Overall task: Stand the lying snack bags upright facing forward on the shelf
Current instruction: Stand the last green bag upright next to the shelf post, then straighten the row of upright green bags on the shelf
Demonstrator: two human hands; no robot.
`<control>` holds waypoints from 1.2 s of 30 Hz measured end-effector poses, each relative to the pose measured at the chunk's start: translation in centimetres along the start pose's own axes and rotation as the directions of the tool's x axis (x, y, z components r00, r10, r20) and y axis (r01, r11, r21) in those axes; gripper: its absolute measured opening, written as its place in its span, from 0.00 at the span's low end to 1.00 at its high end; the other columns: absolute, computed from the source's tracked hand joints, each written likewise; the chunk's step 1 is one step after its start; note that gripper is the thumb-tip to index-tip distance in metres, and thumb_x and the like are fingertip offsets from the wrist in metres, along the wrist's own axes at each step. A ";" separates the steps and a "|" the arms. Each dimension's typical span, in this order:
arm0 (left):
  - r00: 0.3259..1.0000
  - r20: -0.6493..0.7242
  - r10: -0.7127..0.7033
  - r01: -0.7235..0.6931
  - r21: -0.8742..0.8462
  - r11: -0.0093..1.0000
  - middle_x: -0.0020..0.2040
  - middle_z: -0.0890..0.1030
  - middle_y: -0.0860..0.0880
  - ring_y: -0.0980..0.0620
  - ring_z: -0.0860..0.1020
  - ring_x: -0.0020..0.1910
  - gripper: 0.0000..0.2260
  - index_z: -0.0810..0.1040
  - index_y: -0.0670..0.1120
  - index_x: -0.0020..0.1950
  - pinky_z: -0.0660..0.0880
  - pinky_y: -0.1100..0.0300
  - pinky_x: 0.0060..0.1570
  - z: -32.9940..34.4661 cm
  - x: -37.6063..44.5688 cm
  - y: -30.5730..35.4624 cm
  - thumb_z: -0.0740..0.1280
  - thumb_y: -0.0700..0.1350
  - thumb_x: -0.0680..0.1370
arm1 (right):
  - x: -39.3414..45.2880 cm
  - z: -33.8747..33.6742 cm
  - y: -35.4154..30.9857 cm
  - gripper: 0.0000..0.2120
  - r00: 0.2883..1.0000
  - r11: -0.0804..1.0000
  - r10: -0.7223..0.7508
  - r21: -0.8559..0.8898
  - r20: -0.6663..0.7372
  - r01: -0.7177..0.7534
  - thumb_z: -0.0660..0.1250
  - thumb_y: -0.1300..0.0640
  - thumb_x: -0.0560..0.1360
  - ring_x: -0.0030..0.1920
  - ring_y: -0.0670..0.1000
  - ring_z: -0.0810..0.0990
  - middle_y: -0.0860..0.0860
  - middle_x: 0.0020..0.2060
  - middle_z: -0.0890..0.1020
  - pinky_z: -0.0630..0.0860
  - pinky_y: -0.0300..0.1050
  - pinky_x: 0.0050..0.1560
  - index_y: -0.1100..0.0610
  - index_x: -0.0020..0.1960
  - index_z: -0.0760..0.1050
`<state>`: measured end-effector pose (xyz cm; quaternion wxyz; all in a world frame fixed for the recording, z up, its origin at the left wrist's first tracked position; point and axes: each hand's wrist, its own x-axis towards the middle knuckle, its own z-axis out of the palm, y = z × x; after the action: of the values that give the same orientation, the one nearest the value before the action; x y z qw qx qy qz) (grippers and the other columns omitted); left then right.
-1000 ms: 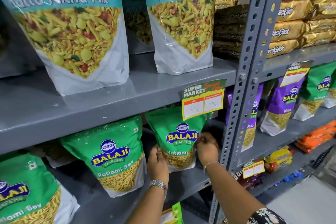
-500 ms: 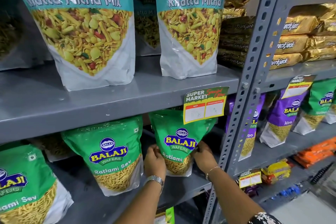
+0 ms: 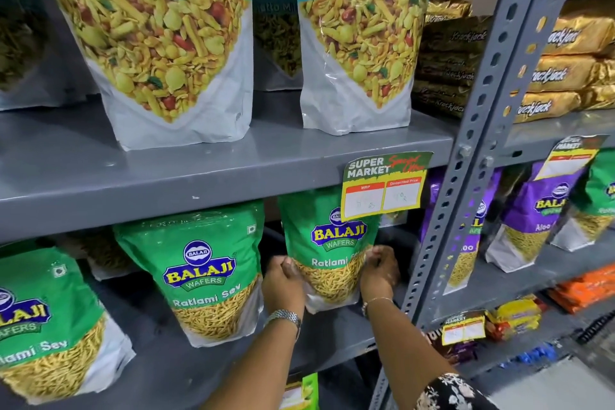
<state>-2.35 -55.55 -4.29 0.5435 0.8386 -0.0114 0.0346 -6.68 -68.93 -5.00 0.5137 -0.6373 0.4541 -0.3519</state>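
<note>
A green Balaji Ratlami Sev bag (image 3: 327, 243) stands upright, label forward, at the right end of the middle grey shelf (image 3: 332, 343). My left hand (image 3: 283, 286) grips its lower left edge and my right hand (image 3: 379, 273) grips its lower right edge. Left of it a second green Ratlami Sev bag (image 3: 203, 276) stands upright, leaning a little. A third green bag (image 3: 43, 326) stands at the far left, partly cut off by the frame. More bags lie in shadow behind them.
The upper shelf (image 3: 199, 170) carries teal Khatta Mitha Mix bags (image 3: 156, 43) just above my hands. A price tag (image 3: 382, 186) hangs over the held bag's top. A perforated upright post (image 3: 466, 176) stands right of my right hand, with purple Balaji bags (image 3: 529, 220) beyond.
Both hands slid higher along the sides of the right-hand green bag, which now stands straighter and faces forward. The camera has moved closer to the shelf.
</note>
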 end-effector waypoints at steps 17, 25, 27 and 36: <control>0.955 0.284 -0.091 0.108 -0.044 0.993 0.59 0.80 0.42 0.41 0.78 0.56 0.14 0.73 0.45 0.63 0.75 0.51 0.57 1.5 0.2 -3.9 0.57 0.46 0.80 | 2.3 0.5 4.3 0.14 0.956 0.973 0.194 -0.169 0.218 -0.159 0.53 0.69 0.76 0.42 0.52 0.70 0.55 0.41 0.74 0.65 0.40 0.39 0.55 0.37 0.69; 0.945 0.289 -0.151 0.134 0.079 0.988 0.58 0.80 0.40 0.40 0.77 0.56 0.12 0.76 0.44 0.58 0.72 0.53 0.55 1.4 -0.1 -4.3 0.58 0.46 0.79 | 1.3 -0.6 3.2 0.17 0.928 0.969 0.200 -0.202 0.314 -0.141 0.56 0.62 0.79 0.53 0.52 0.72 0.61 0.64 0.74 0.63 0.37 0.49 0.64 0.66 0.69; 0.930 0.329 -0.162 0.154 0.053 0.987 0.63 0.77 0.40 0.40 0.75 0.61 0.14 0.73 0.43 0.63 0.70 0.54 0.59 1.1 -1.3 -4.1 0.56 0.43 0.80 | 0.4 -0.9 2.8 0.18 0.920 0.963 0.243 -0.190 0.306 -0.191 0.55 0.60 0.79 0.62 0.58 0.74 0.62 0.65 0.73 0.63 0.37 0.49 0.64 0.67 0.67; 0.967 -0.128 -0.221 0.186 -0.241 0.953 0.46 0.78 0.38 0.35 0.77 0.52 0.11 0.77 0.39 0.47 0.71 0.53 0.53 -8.8 -7.3 -9.5 0.57 0.32 0.70 | -14.9 -0.3 3.8 0.07 0.914 0.997 0.083 -0.043 0.396 -0.071 0.62 0.65 0.75 0.54 0.60 0.77 0.60 0.51 0.79 0.72 0.49 0.54 0.55 0.50 0.72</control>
<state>-9.51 -43.77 -9.92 0.6357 0.7625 0.1133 0.0412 -12.83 -55.20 -8.35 0.5999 -0.6840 0.3698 -0.1884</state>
